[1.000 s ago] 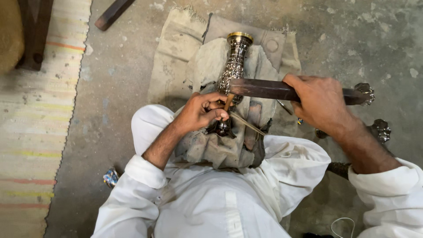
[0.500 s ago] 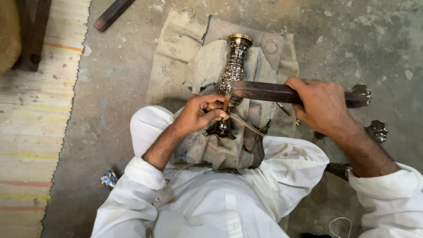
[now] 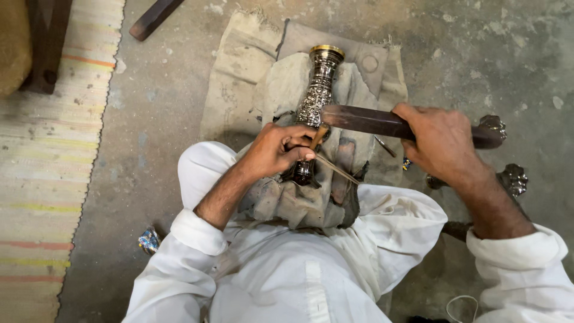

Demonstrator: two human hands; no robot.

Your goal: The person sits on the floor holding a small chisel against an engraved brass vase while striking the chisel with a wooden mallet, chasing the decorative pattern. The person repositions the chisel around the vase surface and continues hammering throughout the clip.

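Engraved metal vase [image 3: 315,98], left hand [image 3: 276,149], chisel [image 3: 318,136]

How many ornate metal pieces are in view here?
3. A tall engraved metal vase lies on the cloth in front of the person; two smaller ornate metal pieces sit on the floor beyond the right hand, partly hidden. More may be covered.

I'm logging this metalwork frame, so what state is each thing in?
Engraved silver-coloured metal vase with brass rim: lying on its side on cloth.
Thin chisel-like tool: pinched in left hand, tip against vase.
Dark flat wooden bar: gripped by right hand, over the tool.
Grey stained cloth: spread on floor.
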